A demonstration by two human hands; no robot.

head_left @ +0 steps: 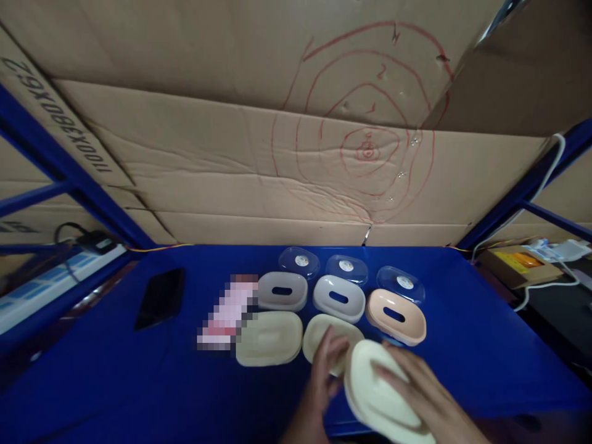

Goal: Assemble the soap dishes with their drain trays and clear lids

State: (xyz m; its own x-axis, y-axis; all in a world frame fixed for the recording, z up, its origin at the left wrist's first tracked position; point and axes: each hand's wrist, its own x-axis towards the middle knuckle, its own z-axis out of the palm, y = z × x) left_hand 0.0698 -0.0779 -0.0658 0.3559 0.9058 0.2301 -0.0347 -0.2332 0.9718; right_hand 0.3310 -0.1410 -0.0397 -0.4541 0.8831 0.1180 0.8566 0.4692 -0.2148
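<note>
My right hand [428,388] grips a cream oval soap dish base [370,382], tilted and raised close to the camera. To its left is my left hand [319,382], fingers stretched out and slightly blurred, in front of a second cream base [317,330] that it partly covers; contact with it cannot be made out. A third cream base [268,339] lies farther left. Behind them sit a grey slotted tray [268,299], a paler grey slotted tray [326,302] and a peach slotted tray [409,324]. Clear lids with round stickers, a left [287,262], a middle [333,266] and a right one [388,280], form the back row.
A pixelated pink packet [229,311] and a dark phone [160,299] lie left on the blue table [152,382]. Cardboard [208,142] with red rings stands behind, between blue posts. A power strip [60,277] is at far left, a small carton [522,265] at right.
</note>
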